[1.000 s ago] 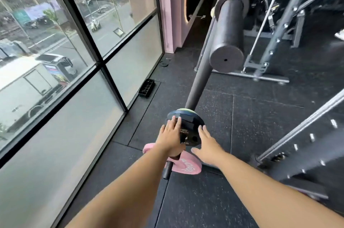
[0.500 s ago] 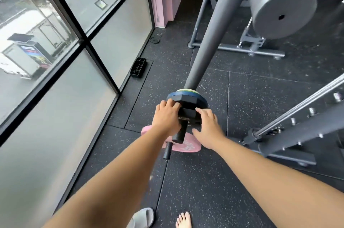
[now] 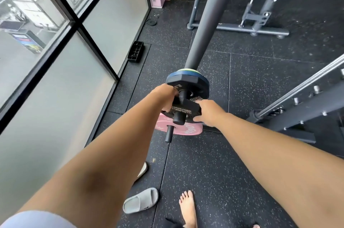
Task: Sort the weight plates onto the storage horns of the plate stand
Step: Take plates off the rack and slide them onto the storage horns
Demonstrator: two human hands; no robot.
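A small black weight plate (image 3: 186, 109) sits partway along a black storage horn (image 3: 179, 118) of the plate stand, whose thick grey post (image 3: 202, 13) rises behind it. My left hand (image 3: 167, 97) grips the plate's left edge and my right hand (image 3: 208, 112) grips its right edge. Behind it on the same horn hangs a larger black plate (image 3: 197, 83), with a blue and a green plate edge behind that. A pink plate (image 3: 186, 129) hangs on a lower horn (image 3: 169, 134) below.
A glass window wall (image 3: 55, 60) runs along the left. Grey rack frames (image 3: 307, 104) stand at right and behind. A black tray (image 3: 136, 51) and a small plate (image 3: 151, 22) lie by the window. A grey slipper (image 3: 140, 199) and bare foot (image 3: 188, 209) are below.
Both hands have drawn the small black plate outward along the horn, away from the larger plate. The camera has tilted down, so my feet and slippers show.
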